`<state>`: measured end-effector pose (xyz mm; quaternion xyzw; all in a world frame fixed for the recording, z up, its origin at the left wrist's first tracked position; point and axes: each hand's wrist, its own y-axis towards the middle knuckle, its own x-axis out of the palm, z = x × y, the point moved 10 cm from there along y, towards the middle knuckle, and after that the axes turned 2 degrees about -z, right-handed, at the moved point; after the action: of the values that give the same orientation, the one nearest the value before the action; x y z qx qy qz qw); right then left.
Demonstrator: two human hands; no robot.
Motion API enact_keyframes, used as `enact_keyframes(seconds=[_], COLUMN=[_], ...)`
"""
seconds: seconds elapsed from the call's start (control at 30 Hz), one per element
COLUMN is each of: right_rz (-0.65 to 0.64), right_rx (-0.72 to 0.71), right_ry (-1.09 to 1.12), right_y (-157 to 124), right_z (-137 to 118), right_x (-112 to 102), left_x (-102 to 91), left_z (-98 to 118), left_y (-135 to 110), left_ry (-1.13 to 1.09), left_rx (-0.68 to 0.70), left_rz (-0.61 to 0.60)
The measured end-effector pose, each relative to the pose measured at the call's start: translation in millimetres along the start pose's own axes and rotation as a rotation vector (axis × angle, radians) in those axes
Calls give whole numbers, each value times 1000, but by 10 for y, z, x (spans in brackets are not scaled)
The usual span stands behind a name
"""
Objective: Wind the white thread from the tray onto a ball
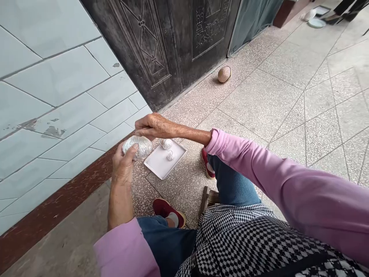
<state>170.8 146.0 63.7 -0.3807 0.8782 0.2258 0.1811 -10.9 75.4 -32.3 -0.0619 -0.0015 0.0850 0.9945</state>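
Observation:
My left hand (124, 163) grips a wound ball of shiny, whitish, see-through strand (140, 147), with the thumb across its near side. Just beyond the ball is my right hand (151, 126), reached across from the right. Its fingers are curled together close to the ball's top; what they hold, if anything, is hidden. Below and to the right of both hands, a shallow white tray (161, 166) lies on the floor. In it are a white ball of string (166, 144) and a smaller white ball (170, 156), with a thin strand beside them.
A pale tiled wall (69, 96) stands on the left, meeting a dark carved door (173, 42). Near the door's foot sits a tan ball (224, 74). My red shoes (165, 209) flank the tray's near side, close to a low wooden stool (212, 197). Another person's legs (344, 11) show far right.

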Motion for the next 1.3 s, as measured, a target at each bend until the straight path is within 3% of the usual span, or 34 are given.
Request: enact_keyframes(seconds=[0.17,0.3,0.43,0.53,0.67,0.9,1.1,1.2,1.3], right_rz=[35,93,139,126,59,6,100,45,-87], right_rx=[17,66,122,128,119,132,205,187,183], right_ry=[195,307,243,200,314,500,244,17,-108], right_y=[82,176,231,250,273,282,290,251,121], right_z=[248,397,510,559,602,555,606,522,360], right_x=[-34,51,66,78,141,317,347,388,573], left_x=[282,324,322,302,268,420,141,37,-113], left_z=[69,-115,-230,-210,-124,135,191,185,111], left_y=[-128,-46,1,-7,-43,-149,-103,-44,13], left_ry=[-188,-273,-285,-233,-150,-344,-425,-435,-452], left_rx=[-18,-55,-64,-46,-48,-4,24,51,55], left_rz=[-81,-156,-177,-148,-76,-86,41,86,190])
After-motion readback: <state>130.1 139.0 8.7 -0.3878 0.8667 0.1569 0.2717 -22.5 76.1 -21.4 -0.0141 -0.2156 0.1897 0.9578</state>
